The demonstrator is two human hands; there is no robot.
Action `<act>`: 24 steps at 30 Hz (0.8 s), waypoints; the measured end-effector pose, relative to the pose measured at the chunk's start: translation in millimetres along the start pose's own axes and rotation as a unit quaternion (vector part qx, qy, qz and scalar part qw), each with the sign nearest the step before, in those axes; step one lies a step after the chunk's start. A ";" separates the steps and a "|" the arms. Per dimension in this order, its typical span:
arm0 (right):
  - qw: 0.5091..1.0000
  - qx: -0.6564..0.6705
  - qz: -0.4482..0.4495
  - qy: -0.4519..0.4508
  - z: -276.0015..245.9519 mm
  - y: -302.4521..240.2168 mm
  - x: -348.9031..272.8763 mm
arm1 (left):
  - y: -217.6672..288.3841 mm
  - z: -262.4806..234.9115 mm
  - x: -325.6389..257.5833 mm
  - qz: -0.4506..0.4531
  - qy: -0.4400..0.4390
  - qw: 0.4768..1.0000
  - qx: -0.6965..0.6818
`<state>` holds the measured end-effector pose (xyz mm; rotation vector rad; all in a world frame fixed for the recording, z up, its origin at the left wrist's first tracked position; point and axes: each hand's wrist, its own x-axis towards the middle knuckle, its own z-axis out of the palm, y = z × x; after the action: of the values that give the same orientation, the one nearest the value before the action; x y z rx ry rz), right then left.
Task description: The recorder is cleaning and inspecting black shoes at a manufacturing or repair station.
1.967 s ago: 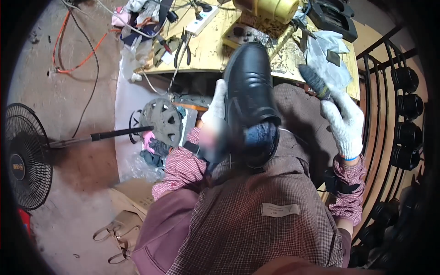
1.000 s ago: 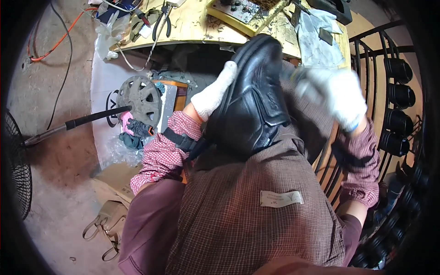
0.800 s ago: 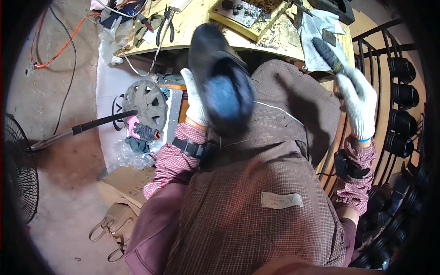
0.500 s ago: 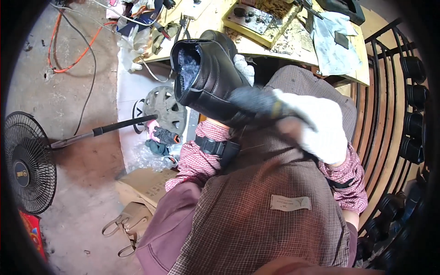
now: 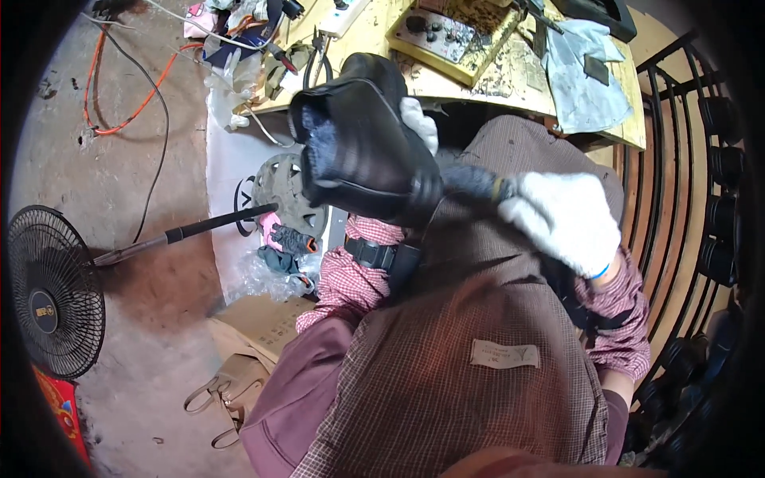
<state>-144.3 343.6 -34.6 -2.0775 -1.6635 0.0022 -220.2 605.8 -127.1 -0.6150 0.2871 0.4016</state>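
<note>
A black leather ankle boot (image 5: 366, 155) with grey-blue fluffy lining is held up over my lap, its opening turned to the left. My left hand (image 5: 419, 124), in a white glove, is closed around it from beneath; only its fingers show at the boot's far right edge. My right hand (image 5: 567, 221), also white-gloved, is closed on a dark brush (image 5: 472, 180). The brush's fuzzy grey head lies close against the boot's lower right side. Motion blur hides whether they touch.
A worktable (image 5: 526, 76) ahead carries a yellow control box (image 5: 434, 38) and a pale blue cloth (image 5: 588, 88). At left are a black fan (image 5: 54, 295), an orange cable (image 5: 119, 126) and a cardboard box (image 5: 259, 323). A black rack (image 5: 669, 159) with dark shoes stands at right.
My right hand and the brush have moved slightly right and a little down. The boot has tilted and shifted slightly in my left hand, which keeps its hold.
</note>
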 end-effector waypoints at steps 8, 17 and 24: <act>0.975 0.177 0.109 -0.074 -6.7 -18.1 30.0 | -15.2 14.7 10.5 0.112 0.088 0.983 -0.113; 0.922 0.024 0.370 0.109 16.2 58.0 -3.1 | 6.4 32.7 42.6 -0.031 -0.095 0.987 -0.122; 0.892 -0.186 0.331 0.246 60.9 183.8 -14.2 | 39.2 51.5 120.0 -0.220 -0.160 0.954 -0.123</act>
<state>3.5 324.9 -159.2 -2.5483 -0.6423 -0.6102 -124.3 699.5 -151.4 -0.8226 -0.2142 0.0994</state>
